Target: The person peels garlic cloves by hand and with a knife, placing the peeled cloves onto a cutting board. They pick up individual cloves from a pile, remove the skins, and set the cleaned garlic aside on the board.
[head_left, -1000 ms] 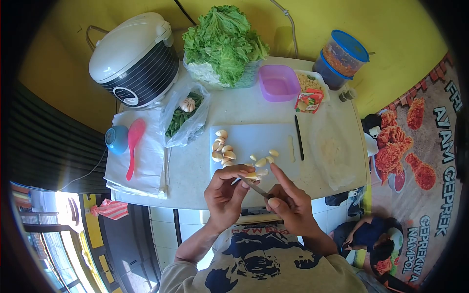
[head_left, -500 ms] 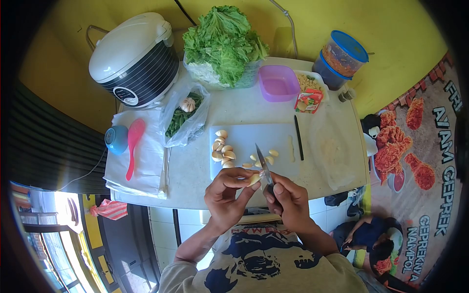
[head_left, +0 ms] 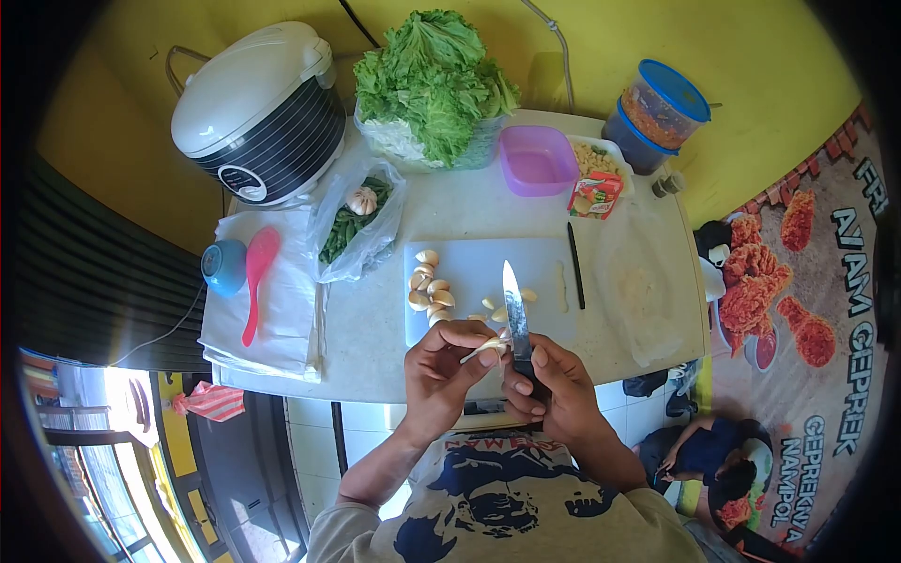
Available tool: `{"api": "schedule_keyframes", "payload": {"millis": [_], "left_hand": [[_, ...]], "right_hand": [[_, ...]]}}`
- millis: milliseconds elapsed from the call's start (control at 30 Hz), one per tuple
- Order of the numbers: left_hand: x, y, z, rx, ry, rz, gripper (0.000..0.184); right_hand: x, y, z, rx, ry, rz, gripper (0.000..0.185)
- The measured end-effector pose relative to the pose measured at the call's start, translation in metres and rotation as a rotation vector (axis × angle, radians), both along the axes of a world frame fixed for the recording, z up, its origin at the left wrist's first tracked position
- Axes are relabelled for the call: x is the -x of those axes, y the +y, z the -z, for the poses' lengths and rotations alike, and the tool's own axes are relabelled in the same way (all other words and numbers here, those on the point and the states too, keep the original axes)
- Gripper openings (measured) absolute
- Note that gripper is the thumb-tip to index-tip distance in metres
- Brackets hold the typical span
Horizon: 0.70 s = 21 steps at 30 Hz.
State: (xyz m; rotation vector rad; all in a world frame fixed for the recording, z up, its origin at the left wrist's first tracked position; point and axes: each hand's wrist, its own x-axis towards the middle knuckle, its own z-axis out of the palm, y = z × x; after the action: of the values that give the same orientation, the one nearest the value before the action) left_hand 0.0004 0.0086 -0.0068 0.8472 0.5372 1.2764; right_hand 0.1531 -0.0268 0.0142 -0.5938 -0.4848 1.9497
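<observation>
My left hand (head_left: 441, 375) pinches a garlic clove (head_left: 490, 349) with loose skin on it, just over the near edge of the white cutting board (head_left: 535, 258). My right hand (head_left: 556, 383) grips a knife (head_left: 515, 310) by its dark handle, blade pointing up and away, close beside the clove. A heap of unpeeled garlic cloves (head_left: 430, 289) lies on the left part of the board. Several small pale peeled cloves (head_left: 528, 295) lie near its middle, partly hidden behind the blade.
Behind stand a rice cooker (head_left: 258, 113), a lettuce tub (head_left: 432, 94), a purple container (head_left: 538, 161) and stacked lidded tubs (head_left: 657, 113). Left of the board are a plastic bag (head_left: 361, 220) with garlic and green produce, a pink rice paddle (head_left: 258, 281) and a blue bowl (head_left: 223, 267). A person (head_left: 718, 464) sits at lower right.
The knife blade has turned more upright and swung slightly right, showing its flat side. My left hand has shifted slightly right, and the clove in it has tilted.
</observation>
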Motion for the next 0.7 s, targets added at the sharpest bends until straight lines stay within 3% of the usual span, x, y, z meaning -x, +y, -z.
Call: {"api": "schedule_keyframes", "payload": {"millis": [67, 100, 167, 500, 600, 667, 700], "left_hand": [[-0.001, 0.000, 0.000, -0.032, -0.026, -0.035, 0.016], [-0.001, -0.001, 0.001, -0.033, -0.026, -0.037, 0.016], [-0.002, -0.003, 0.005, -0.107, 0.215, -0.235, 0.018], [-0.009, -0.009, 0.001, -0.209, 0.318, -0.332, 0.019], [-0.009, -0.007, 0.002, -0.235, 0.312, -0.357, 0.019], [-0.010, -0.006, 0.002, -0.164, 0.283, -0.340, 0.017], [-0.009, -0.005, 0.004, -0.165, 0.283, -0.340, 0.017]], "right_hand": [[0.000, -0.002, 0.000, -0.183, -0.424, 0.053, 0.040], [0.002, -0.002, -0.001, -0.183, -0.424, 0.051, 0.040], [0.006, -0.005, -0.006, -0.513, -0.923, 0.224, 0.040], [0.010, -0.001, 0.009, -0.736, -1.074, 0.355, 0.031], [0.012, 0.000, 0.008, -0.633, -0.942, 0.342, 0.031], [0.009, -0.002, 0.009, -0.310, -0.701, 0.217, 0.033], [0.007, -0.001, 0.005, -0.311, -0.700, 0.218, 0.033]]}}
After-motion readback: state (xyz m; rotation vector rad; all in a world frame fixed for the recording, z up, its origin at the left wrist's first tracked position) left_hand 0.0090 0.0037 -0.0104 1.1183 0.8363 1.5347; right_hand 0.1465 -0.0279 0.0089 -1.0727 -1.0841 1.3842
